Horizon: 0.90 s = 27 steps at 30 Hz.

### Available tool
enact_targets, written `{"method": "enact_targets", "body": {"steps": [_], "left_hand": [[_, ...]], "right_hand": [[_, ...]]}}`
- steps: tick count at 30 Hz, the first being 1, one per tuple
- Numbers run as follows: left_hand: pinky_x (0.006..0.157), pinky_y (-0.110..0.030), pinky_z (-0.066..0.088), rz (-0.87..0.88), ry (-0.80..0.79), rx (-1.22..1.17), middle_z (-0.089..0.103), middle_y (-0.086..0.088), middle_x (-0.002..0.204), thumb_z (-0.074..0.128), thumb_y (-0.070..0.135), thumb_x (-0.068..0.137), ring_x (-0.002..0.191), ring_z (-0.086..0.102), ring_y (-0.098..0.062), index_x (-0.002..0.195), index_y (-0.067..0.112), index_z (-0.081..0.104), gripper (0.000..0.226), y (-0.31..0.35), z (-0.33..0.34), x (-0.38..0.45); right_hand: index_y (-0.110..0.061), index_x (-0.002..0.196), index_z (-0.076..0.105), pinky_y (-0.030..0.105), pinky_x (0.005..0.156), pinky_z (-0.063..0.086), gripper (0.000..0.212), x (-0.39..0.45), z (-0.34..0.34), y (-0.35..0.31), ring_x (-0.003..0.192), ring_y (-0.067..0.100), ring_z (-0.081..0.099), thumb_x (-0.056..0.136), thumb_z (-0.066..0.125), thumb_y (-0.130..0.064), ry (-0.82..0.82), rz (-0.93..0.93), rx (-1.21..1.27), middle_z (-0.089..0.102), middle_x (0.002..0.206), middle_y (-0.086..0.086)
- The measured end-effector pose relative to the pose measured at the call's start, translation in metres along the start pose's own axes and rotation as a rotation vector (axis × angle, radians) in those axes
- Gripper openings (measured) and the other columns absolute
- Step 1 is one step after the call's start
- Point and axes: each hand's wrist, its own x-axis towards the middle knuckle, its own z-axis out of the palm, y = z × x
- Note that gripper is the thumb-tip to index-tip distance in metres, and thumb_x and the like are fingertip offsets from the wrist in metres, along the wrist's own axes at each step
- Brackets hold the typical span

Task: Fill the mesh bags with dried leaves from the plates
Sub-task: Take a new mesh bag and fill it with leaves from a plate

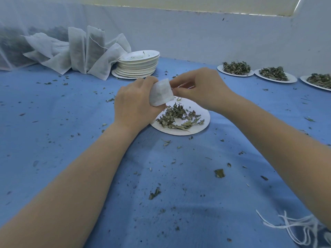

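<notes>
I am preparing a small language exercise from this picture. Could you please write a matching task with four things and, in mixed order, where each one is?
Things:
1. mesh bag
2. stack of empty plates
3. white strings
4. plate with leaves

Places:
A. near right corner of the blue cloth
B. under both hands
C. held in the left hand
D. beside the filled bags, far left

Pairs: 1-C, 2-D, 3-A, 4-B
</notes>
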Motion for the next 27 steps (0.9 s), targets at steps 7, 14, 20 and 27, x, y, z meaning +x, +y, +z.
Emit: {"method": "enact_targets", "body": {"steps": [7,14,20,27], "left_hand": [[0.060,-0.041,0.046,0.054,-0.030,-0.029,0.065,-0.013,0.078,0.071,0.031,0.069,0.067,0.060,-0.034,0.098,0.004,0.065,0.040,0.001,0.000,-0.001],[0.056,-0.035,0.045,0.058,-0.026,-0.078,0.064,-0.013,0.071,0.071,0.025,0.068,0.060,0.058,-0.033,0.089,0.001,0.066,0.033,0.004,0.003,-0.001],[0.061,-0.036,0.046,0.027,-0.082,-0.160,0.066,-0.010,0.082,0.071,0.029,0.072,0.071,0.061,-0.033,0.100,0.007,0.068,0.035,0.001,0.001,-0.002],[0.064,-0.041,0.048,0.012,-0.127,-0.157,0.065,-0.009,0.088,0.066,0.032,0.076,0.076,0.059,-0.035,0.105,0.013,0.067,0.035,-0.002,0.000,-0.001]], "right_hand": [[-0.035,0.089,0.072,0.016,0.076,0.048,0.016,0.000,0.003,-0.007,0.082,0.007,0.064,0.079,0.073,-0.023,0.068,-0.119,0.051,0.071,0.077,-0.008],[-0.012,0.086,0.077,0.037,0.077,0.048,0.018,-0.001,0.009,-0.006,0.083,0.025,0.066,0.078,0.065,-0.001,0.055,-0.423,-0.136,0.073,0.084,0.006],[-0.006,0.075,0.074,0.040,0.063,0.048,0.014,0.007,-0.002,0.002,0.079,0.030,0.062,0.084,0.062,-0.006,0.013,-0.648,-0.429,0.069,0.071,0.009],[-0.019,0.093,0.076,0.032,0.069,0.049,0.016,0.003,-0.004,-0.003,0.071,0.022,0.067,0.081,0.068,-0.011,0.003,-0.528,-0.262,0.074,0.085,0.005]]}}
